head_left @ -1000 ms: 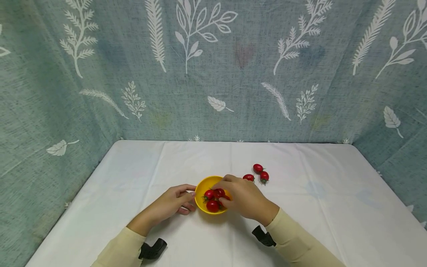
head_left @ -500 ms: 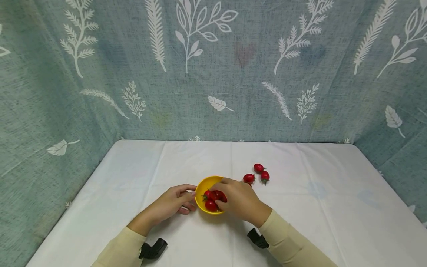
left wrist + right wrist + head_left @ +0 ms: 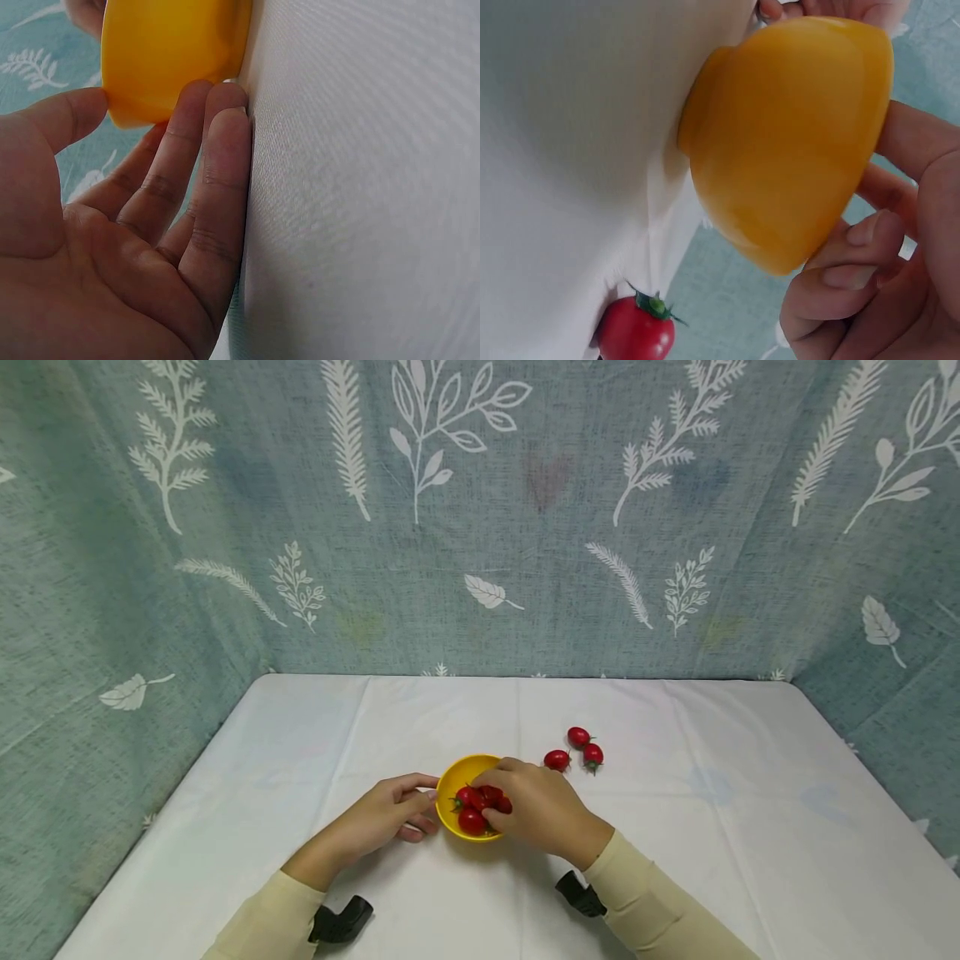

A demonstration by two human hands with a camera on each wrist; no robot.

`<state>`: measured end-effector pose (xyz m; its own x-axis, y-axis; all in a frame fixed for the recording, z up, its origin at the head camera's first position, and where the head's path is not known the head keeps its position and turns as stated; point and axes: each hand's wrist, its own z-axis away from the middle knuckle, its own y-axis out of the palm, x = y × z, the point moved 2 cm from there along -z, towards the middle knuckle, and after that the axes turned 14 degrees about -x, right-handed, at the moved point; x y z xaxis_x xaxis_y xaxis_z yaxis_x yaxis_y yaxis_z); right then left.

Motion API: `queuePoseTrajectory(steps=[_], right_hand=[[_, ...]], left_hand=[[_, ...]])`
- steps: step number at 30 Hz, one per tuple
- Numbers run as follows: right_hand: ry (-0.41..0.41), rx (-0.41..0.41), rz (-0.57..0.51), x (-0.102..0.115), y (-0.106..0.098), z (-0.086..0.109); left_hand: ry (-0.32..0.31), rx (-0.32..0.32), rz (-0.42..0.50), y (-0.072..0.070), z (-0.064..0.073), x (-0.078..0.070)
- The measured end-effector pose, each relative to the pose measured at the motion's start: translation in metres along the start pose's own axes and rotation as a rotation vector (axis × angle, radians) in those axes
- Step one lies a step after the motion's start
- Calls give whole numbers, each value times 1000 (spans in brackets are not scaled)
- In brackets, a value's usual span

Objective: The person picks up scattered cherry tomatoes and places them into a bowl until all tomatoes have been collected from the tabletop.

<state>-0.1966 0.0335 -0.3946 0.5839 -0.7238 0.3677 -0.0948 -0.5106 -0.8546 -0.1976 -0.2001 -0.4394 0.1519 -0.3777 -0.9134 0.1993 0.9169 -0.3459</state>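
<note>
A yellow bowl [image 3: 450, 814] stands on the white tablecloth with several red cherry tomatoes [image 3: 472, 821] in it. My left hand [image 3: 390, 814] is at the bowl's left side. In the left wrist view its thumb touches near the rim, and its loosely extended fingers [image 3: 219, 150] reach the bowl's lower wall. My right hand [image 3: 543, 810] reaches over the right rim, thumb and forefinger inside around a cherry tomato, which they seem to pinch. The bowl wall hides those fingertips in the right wrist view, where other fingers [image 3: 832, 292] curl outside the rim.
Several more cherry tomatoes [image 3: 557, 761] lie on the tablecloth [image 3: 675, 827] behind and right of the bowl. One cherry tomato [image 3: 637, 330] shows low in the right wrist view. A leaf-patterned curtain [image 3: 555, 610] rises behind the table's far edge.
My right hand has shifted slightly left and deeper into the bowl, its thumb and forefinger among the tomatoes. The left hand and bowl stay nearly in place.
</note>
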Motion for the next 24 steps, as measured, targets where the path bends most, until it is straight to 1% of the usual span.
queuePoseTrajectory(steps=[5,9,14,21,24], right_hand=[[-18,-67,-20,-6,-7,2],[1,-113,-24,-11,-15,2],[47,-133,-22,-20,-23,3],[70,-186,10,-41,-32,3],[96,-168,7,-50,-33,3]], left_hand=[[1,-1,-5,1,0,0],[2,-6,-2,1,0,0],[-2,-2,10,1,1,-1],[3,-3,9,2,1,-1],[9,-4,10,2,1,-1]])
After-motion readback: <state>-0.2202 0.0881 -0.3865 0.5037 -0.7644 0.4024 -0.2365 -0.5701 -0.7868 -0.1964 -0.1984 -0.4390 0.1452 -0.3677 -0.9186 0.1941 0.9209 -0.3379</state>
